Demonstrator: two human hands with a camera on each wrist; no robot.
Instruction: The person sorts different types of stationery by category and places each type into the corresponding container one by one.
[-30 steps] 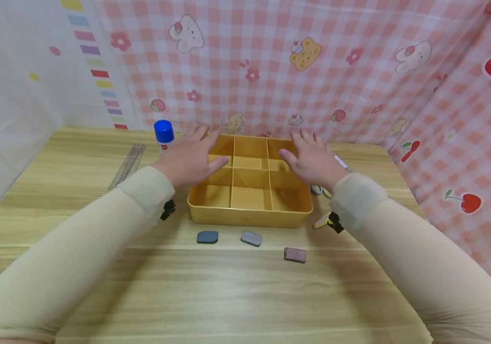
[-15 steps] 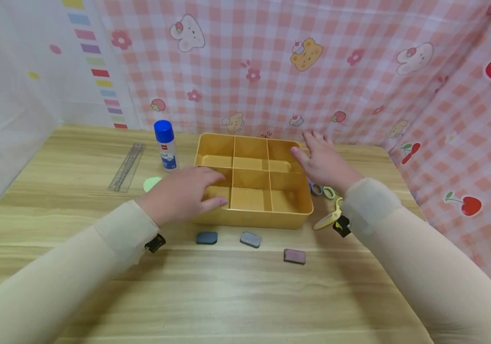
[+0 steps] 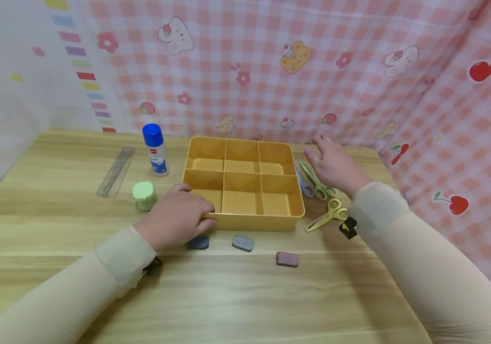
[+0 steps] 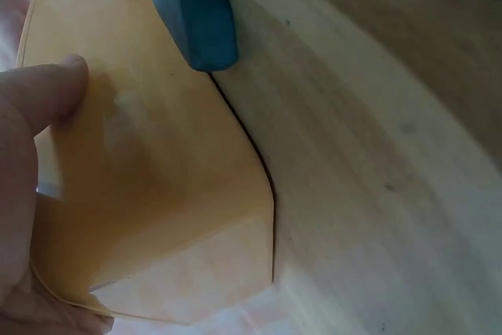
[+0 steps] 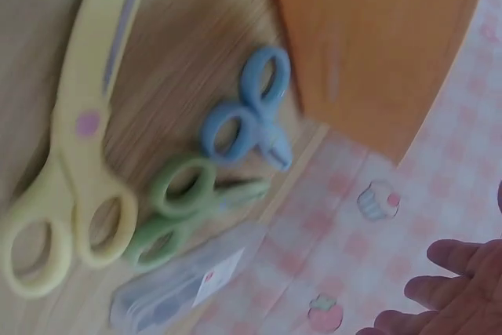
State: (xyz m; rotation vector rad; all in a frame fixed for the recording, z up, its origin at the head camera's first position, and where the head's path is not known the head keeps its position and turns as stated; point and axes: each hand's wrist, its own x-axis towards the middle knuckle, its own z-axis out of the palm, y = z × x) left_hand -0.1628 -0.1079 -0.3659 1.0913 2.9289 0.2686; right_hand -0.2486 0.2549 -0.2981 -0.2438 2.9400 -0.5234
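A yellow-orange box (image 3: 254,223) with several compartments stands on the table. My left hand (image 3: 175,216) grips its front left corner. In the left wrist view the thumb (image 4: 55,88) presses the outer front wall, and other fingers bend around the rim. My right hand (image 3: 335,165) is held off the box's right side, fingers extended, holding nothing. Beneath and beside it lie blue scissors (image 3: 307,189), green scissors (image 3: 321,190) and yellow scissors (image 3: 328,217). A dark blue eraser (image 3: 199,243), partly covered by the left hand, lies before the box with a grey eraser (image 3: 243,243) and a pink eraser (image 3: 287,259).
Left of the box stand a blue-capped glue bottle (image 3: 156,153) and a small light green object (image 3: 144,196). A clear ruler (image 3: 116,172) lies farther left. Behind the scissors, the right wrist view has a clear plastic case (image 5: 188,280). A checked cloth (image 3: 245,62) hangs behind the table.
My left hand has come from the box's back left down to its front left corner and taken hold there. My right hand has drawn away to the right from the box's rim.
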